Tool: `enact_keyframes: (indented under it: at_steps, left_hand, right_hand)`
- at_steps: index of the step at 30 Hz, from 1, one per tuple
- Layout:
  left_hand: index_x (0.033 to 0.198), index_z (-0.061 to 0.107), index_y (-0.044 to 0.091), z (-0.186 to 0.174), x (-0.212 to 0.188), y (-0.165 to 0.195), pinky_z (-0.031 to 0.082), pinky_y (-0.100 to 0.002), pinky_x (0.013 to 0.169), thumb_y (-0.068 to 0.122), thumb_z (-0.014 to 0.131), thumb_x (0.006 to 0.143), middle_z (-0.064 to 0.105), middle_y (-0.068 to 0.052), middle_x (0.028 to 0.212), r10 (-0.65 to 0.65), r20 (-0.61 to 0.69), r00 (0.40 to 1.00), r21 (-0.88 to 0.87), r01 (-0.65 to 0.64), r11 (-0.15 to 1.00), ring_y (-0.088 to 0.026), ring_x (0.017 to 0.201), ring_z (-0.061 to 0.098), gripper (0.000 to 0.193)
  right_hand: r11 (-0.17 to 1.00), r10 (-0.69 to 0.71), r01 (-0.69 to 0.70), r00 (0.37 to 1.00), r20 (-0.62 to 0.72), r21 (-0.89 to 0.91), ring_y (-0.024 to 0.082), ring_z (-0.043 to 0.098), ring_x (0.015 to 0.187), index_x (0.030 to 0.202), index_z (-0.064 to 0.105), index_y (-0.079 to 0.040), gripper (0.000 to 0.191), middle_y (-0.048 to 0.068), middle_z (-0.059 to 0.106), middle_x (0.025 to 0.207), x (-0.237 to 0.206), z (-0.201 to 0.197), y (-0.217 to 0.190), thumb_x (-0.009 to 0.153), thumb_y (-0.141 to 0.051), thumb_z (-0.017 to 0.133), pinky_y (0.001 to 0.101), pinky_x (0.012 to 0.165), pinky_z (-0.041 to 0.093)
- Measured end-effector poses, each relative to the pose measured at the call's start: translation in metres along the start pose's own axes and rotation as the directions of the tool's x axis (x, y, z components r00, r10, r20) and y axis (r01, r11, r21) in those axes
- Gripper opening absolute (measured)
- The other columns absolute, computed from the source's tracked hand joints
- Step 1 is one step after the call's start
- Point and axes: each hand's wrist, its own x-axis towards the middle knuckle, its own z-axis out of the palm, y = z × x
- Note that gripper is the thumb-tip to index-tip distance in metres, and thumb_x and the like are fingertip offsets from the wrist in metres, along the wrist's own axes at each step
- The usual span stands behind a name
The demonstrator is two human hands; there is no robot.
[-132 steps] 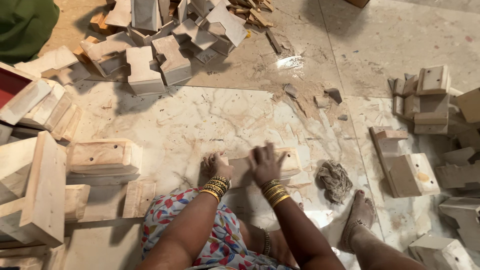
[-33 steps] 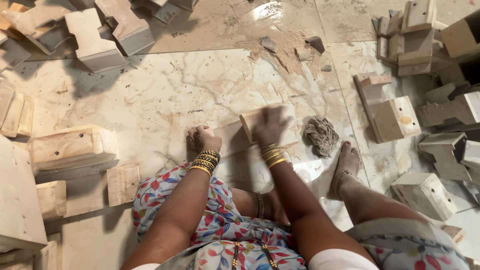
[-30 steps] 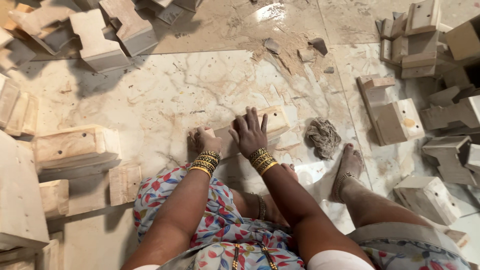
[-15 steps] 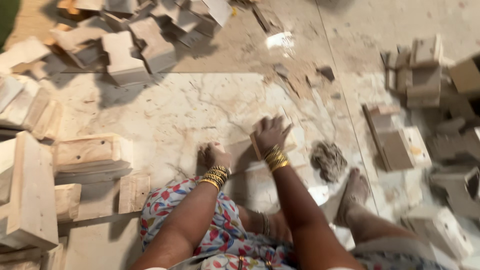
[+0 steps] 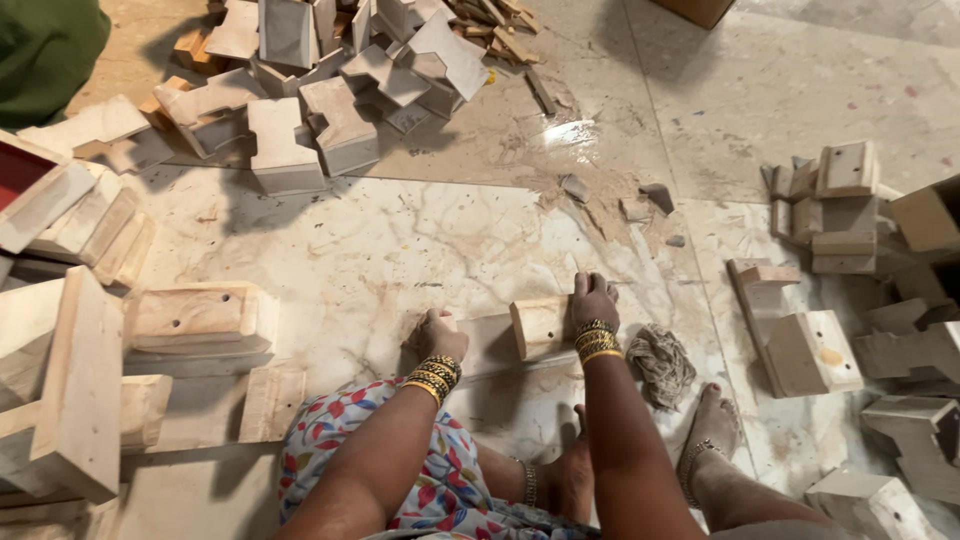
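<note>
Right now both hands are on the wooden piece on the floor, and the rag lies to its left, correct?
Not quite. The head view shows the rag to the right of the wooden piece, beside the right hand. The left hand does press the piece on the floor.

A woodworking workshop, seen from above. Piles of cut wooden blocks [image 5: 330, 85] and offcuts [image 5: 505, 25] lie on a dusty marble floor [image 5: 380, 250] strewn with sawdust [image 5: 600, 215].
</note>
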Motion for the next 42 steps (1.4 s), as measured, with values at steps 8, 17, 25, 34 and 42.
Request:
enact_keyframes:
  at_steps: [8, 17, 25, 34, 42]
  left_hand:
    - [0.118, 0.057, 0.018, -0.007, -0.006, 0.004, 0.026, -0.048, 0.116, 0.01, 0.072, 0.069, 0.062, -0.011, 0.127, 0.216, -0.063, 0.974, 0.123, -0.207, 0.971, -0.029, 0.131, 0.048, 0.052]
    - [0.105, 0.057, 0.013, -0.01, -0.009, 0.003, 0.028, -0.055, 0.111, 0.008, 0.07, 0.064, 0.066, -0.008, 0.115, 0.643, -0.278, 0.714, 0.179, -0.619, 0.765, -0.031, 0.119, 0.052, 0.043]
    - [0.101, 0.056, 0.013, -0.013, -0.023, 0.004, 0.024, -0.06, 0.111, 0.004, 0.066, 0.065, 0.066, -0.007, 0.118, 0.739, -0.325, 0.59, 0.166, -0.734, 0.659, -0.031, 0.128, 0.052, 0.039]
    - [0.101, 0.056, 0.014, -0.007, -0.02, 0.007, 0.022, -0.064, 0.116, 0.003, 0.065, 0.067, 0.067, -0.008, 0.117, 0.716, -0.367, 0.593, 0.148, -0.723, 0.675, -0.03, 0.129, 0.053, 0.037]
    - [0.099, 0.055, 0.014, -0.022, -0.033, 0.004, 0.021, -0.064, 0.116, 0.001, 0.064, 0.065, 0.067, -0.007, 0.117, 0.761, -0.376, 0.53, 0.192, -0.759, 0.623, -0.031, 0.128, 0.054, 0.037]
  right_hand:
    - [0.992, 0.034, -0.021, 0.994, -0.102, 0.123, 0.043, 0.06, 0.126, 0.152, 0.045, -0.029, 0.065, 0.017, 0.049, 0.152, -0.034, -0.018, 0.015, 0.097, -0.064, 0.04, 0.0523, 0.107, 0.047]
    - [0.576, -0.779, 0.683, 0.625, -0.048, -0.449, 0.027, 0.044, 0.146, 0.137, 0.059, -0.028, 0.039, -0.004, 0.056, 0.148, -0.066, 0.028, -0.017, 0.105, -0.048, 0.05, 0.0707, 0.118, 0.026]
    - [0.885, -0.292, 0.255, 0.956, -0.038, -0.391, 0.027, 0.034, 0.148, 0.146, 0.051, -0.028, 0.063, 0.001, 0.039, 0.159, -0.04, -0.008, 0.014, 0.092, -0.058, 0.058, 0.0811, 0.113, 0.009]
    - [0.723, -0.544, 0.425, 0.836, -0.07, -0.544, 0.024, 0.032, 0.153, 0.143, 0.053, -0.033, 0.041, -0.005, 0.04, 0.162, -0.063, 0.031, 0.001, 0.107, -0.051, 0.044, 0.0827, 0.116, 0.01]
    - [0.819, -0.431, 0.334, 0.895, -0.116, -0.467, 0.023, 0.037, 0.155, 0.144, 0.055, -0.028, 0.047, -0.002, 0.042, 0.164, -0.04, 0.016, 0.032, 0.1, -0.043, 0.056, 0.0845, 0.113, 0.011]
